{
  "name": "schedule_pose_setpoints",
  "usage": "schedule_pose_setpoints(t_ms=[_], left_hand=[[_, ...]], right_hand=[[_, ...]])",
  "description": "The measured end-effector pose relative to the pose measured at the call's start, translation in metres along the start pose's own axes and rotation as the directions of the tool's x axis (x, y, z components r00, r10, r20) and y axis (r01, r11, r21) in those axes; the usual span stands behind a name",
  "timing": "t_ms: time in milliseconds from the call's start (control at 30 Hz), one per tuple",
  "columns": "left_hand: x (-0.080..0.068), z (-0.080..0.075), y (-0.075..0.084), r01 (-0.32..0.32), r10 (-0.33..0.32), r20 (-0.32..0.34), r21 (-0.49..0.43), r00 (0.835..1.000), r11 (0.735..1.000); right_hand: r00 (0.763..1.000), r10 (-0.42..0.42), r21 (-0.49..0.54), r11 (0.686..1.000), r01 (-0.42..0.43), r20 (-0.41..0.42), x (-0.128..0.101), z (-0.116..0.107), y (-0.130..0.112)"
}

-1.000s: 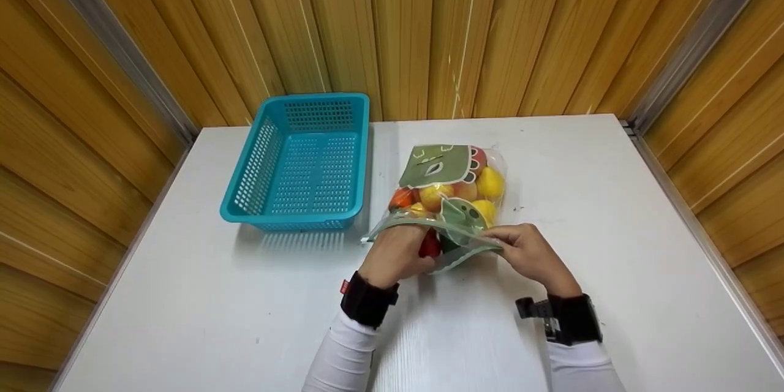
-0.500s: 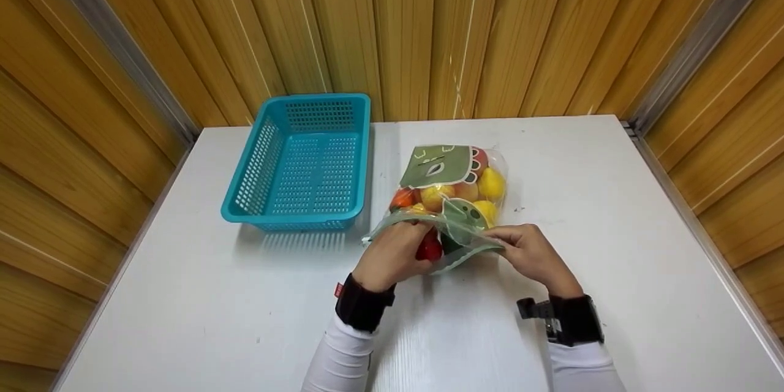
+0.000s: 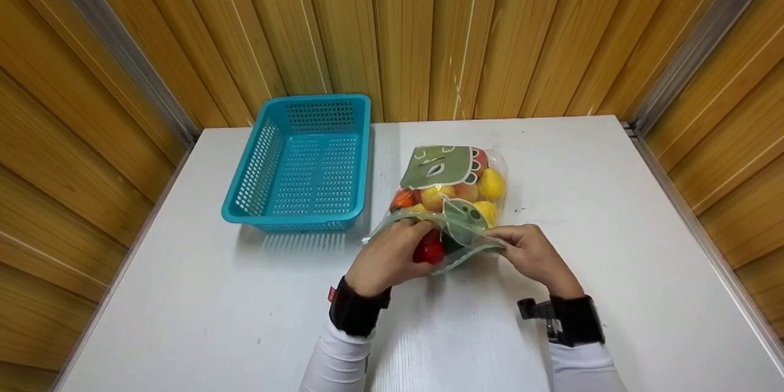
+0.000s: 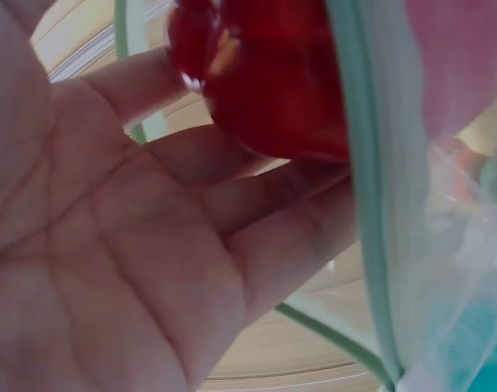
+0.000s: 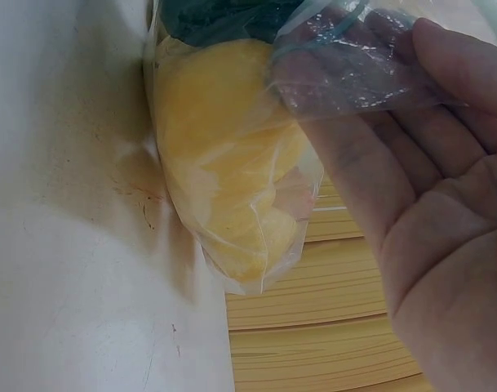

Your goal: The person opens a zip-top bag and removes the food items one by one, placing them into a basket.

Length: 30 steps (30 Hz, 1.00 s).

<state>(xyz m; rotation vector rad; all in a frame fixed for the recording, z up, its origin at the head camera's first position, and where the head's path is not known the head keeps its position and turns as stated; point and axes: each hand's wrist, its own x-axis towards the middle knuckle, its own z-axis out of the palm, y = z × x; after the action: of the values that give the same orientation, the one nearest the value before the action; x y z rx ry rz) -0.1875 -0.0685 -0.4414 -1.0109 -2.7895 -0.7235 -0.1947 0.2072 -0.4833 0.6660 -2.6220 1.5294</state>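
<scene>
A clear zip bag (image 3: 438, 168) with green printed patches lies on the white table, its mouth held apart toward me. Inside show yellow fruit (image 3: 491, 185), an orange-red one (image 3: 402, 199) and other produce. My left hand (image 3: 386, 256) reaches into the mouth and grips a glossy red bell pepper (image 3: 430, 251). In the left wrist view its fingers (image 4: 289, 216) curl behind the lobed pepper (image 4: 272, 82), beside the green zip strip (image 4: 366, 188). My right hand (image 3: 531, 256) pinches the right side of the bag's rim; the right wrist view shows clear film between thumb and fingers (image 5: 354, 155).
A turquoise perforated basket (image 3: 293, 219) stands left of the bag, near the back edge of the white table (image 3: 184, 306). Wood-patterned panels (image 3: 404, 37) rise behind the table and at both sides.
My left hand has drawn back a little toward me and left, and the red bell pepper has come closer to the bag's mouth. My right hand stays in place.
</scene>
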Motion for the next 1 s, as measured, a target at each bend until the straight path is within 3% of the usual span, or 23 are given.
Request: schedule_pose_setpoints(t_ms=[700, 1000], left_hand=[[-0.004, -0.015, 0.009, -0.022, 0.025, 0.043, -0.056, 0.999, 0.998], [-0.007, -0.022, 0.008, -0.002, 0.013, 0.060, -0.176, 0.998, 0.984]], right_hand=[[0.999, 0.034, 0.001, 0.999, -0.034, 0.004, 0.000, -0.002, -0.001], [1.000, 0.031, -0.009, 0.999, -0.031, 0.003, 0.000, -0.001, 0.001]])
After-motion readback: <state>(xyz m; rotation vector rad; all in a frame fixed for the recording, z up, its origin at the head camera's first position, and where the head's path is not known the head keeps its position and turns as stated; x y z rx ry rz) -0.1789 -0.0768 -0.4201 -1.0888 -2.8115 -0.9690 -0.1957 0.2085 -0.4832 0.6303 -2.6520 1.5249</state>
